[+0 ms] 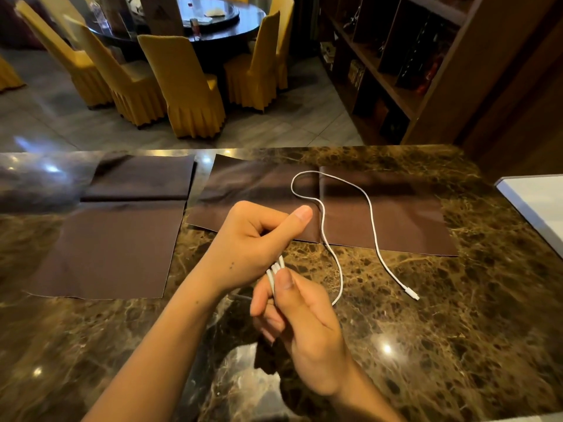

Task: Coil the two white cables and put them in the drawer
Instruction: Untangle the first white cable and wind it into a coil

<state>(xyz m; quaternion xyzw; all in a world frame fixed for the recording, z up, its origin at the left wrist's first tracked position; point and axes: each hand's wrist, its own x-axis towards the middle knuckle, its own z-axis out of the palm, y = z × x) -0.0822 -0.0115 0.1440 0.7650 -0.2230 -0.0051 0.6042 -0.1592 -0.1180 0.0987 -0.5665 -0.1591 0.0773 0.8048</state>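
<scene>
White thin cable (373,220), partly looped, near the middle of the frame. Loops squeezed between both hands. Long loose tail lying over the dark brown cloth (402,208) and the shiny brown marble counter (457,330), plug end (411,293) at lower right. Left hand (256,239): fingers curled tight round the loops, thumb out. Right hand (304,318): thumb and fingers pinched on the loop ends. Could spring open with a soft grip. Could drag the cloth if pulled too fast. Only one cable seen, no drawer seen for sure.
</scene>
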